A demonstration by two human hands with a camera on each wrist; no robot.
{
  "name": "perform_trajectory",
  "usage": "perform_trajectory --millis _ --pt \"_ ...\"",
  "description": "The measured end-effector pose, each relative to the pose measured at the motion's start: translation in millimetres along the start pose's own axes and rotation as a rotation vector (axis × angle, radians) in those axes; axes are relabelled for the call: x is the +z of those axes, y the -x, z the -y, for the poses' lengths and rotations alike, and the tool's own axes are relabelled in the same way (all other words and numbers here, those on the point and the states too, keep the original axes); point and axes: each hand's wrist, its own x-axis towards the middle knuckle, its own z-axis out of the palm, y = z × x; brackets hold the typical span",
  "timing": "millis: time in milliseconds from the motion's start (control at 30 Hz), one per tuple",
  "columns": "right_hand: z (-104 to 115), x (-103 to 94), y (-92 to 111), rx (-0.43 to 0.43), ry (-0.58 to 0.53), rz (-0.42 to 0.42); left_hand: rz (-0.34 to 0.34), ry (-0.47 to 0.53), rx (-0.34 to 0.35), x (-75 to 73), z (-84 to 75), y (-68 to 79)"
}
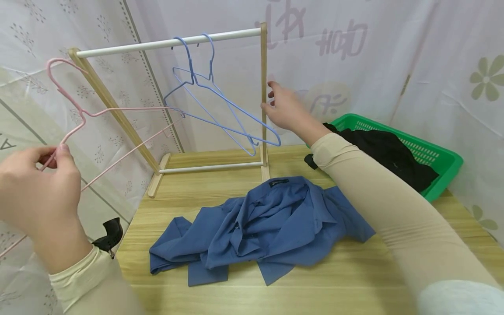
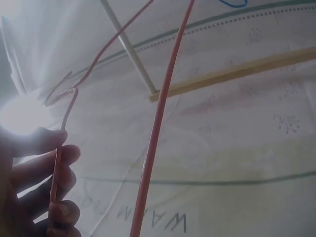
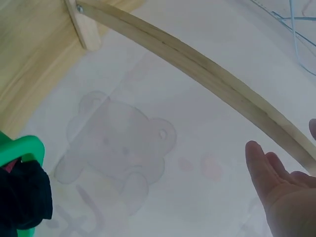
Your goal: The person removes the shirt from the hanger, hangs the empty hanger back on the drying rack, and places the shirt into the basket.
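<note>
My left hand (image 1: 47, 188) pinches a pink wire clothes hanger (image 1: 126, 108) by its sloping shoulder near the hook, off to the left of the rack; its fingers curl round the wire in the left wrist view. Beside the right wooden post (image 1: 264, 87) of the clothes rack is my right hand (image 1: 287, 107), fingers spread and loosely bent, with nothing held; whether it touches the post I cannot tell. Two blue hangers (image 1: 236, 107) hang from the white top bar (image 1: 165, 43). A crumpled blue collared shirt (image 1: 271, 223) lies on the wooden table in front of the rack.
A green basket (image 1: 445, 159) with black cloth (image 1: 390, 146) in it stands at the back right, behind my right forearm. The rack's lower white bar (image 1: 208, 168) and wooden feet sit at the table's back. Printed curtains (image 1: 354, 39) close off the back and sides.
</note>
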Motion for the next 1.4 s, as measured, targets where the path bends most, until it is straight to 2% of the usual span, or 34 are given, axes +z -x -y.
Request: perform_trajectory --millis 267,367,467,600,733,833,1133,1400 --pt "-3 7.1 -5 -0.017 -0.083 -0.020 0.049 -0.064 -0.077 16.7 -27.2 -37.4" --pt "-4 9.9 -6 -0.024 -0.093 -0.033 0.081 -0.081 -0.075 21.0 -36.0 -46.2" --pt "-5 13.1 -7 -0.034 -0.089 -0.041 0.147 -0.107 -0.080 22.6 -44.0 -50.7" --pt "-6 15.9 -9 -0.047 -0.091 -0.050 0.258 -0.198 -0.090 28.1 -51.2 -58.6" --pt "-5 17.0 -9 -0.058 -0.074 -0.062 0.373 -0.298 -0.098 39.5 -55.2 -70.4" --pt "-5 17.7 -9 -0.062 -0.075 -0.065 0.424 -0.333 -0.095 47.0 -57.0 -75.9" --pt "-6 18.9 -11 -0.059 -0.080 -0.064 0.413 -0.323 -0.105 62.6 -57.4 -79.5" --pt "-7 18.5 -13 -0.053 -0.077 -0.072 0.392 -0.333 -0.079 63.8 -58.8 -87.7"
